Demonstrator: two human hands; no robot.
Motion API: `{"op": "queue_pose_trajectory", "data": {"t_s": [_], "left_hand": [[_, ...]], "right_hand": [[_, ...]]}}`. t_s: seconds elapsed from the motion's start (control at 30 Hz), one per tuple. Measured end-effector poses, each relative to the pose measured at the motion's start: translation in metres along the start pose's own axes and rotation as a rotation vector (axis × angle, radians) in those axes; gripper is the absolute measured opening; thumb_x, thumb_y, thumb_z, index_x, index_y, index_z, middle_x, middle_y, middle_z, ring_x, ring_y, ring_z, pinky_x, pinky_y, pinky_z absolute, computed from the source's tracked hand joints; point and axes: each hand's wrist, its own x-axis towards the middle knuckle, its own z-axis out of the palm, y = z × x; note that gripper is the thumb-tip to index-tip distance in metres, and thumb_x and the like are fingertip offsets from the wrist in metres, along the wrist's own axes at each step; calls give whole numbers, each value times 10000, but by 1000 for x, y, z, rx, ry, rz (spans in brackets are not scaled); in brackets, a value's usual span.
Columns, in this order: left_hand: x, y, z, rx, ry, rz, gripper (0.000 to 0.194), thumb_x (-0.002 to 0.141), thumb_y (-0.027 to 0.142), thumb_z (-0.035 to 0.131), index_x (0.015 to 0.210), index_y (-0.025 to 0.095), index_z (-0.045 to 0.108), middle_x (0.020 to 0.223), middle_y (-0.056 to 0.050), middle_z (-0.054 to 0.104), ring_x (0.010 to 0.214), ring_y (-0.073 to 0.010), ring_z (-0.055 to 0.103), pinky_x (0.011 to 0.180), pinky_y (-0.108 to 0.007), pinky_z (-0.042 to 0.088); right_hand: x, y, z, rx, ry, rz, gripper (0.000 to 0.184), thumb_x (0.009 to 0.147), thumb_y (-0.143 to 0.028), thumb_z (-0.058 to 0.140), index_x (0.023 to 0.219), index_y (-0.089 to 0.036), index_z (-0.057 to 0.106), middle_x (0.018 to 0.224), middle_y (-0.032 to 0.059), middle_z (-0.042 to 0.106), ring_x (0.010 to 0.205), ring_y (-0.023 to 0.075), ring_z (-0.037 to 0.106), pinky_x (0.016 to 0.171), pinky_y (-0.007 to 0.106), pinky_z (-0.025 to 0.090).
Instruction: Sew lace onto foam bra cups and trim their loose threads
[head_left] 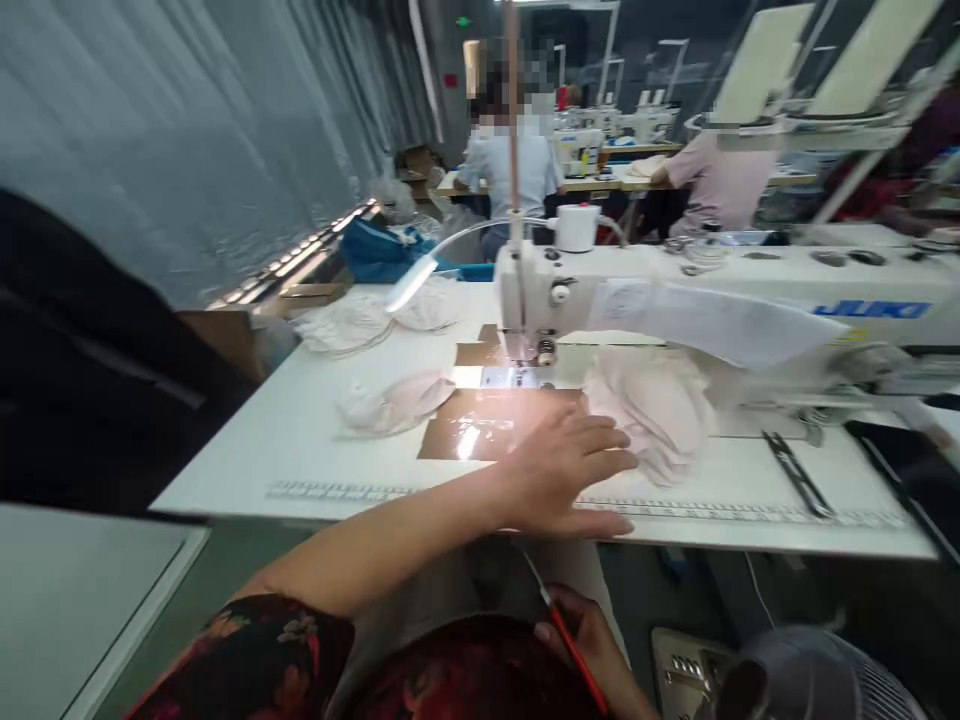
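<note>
My left hand [574,470] reaches across the front of the sewing table with its fingers spread. Its fingertips lie beside or at the edge of a pile of pale pink fabric pieces [651,410]; whether they touch is hard to tell. Below the table edge, over my lap, my right hand [589,640] is closed around a red-handled tool with a thin metal tip [574,655]. The white sewing machine [525,290] stands just behind, its needle area lit. Left of the needle plate lies another pale fabric piece [394,403].
White fabric stacks [345,325] lie at the table's back left. Black thread snips [797,475] rest on the right, near a dark flat object [900,480]. A ruler strip [705,510] runs along the front edge. A fan [817,675] stands below right. Other people sit further back.
</note>
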Motion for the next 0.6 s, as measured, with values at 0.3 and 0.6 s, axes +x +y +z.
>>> {"op": "queue_pose_trajectory", "data": {"t_s": [0.3,0.6], "left_hand": [[-144,-51,-80,209,277,-636,437,891,463,577,1184,141,615,1225,-138,645,1184,-274,568,1019,-449,449],[-141,-129,-104,277,-99,-841,424,806,441,622,1141,182,644,1110,-72,674,1015,-250,616,832,-307,484]], "right_hand": [[-9,10,5,223,23,205,480,630,-617,753,924,-239,714,620,-4,525,587,198,504,593,329,463],[-3,-13,23,149,12,264,585,641,-640,746,989,-171,731,703,40,651,690,220,592,679,291,499]]}}
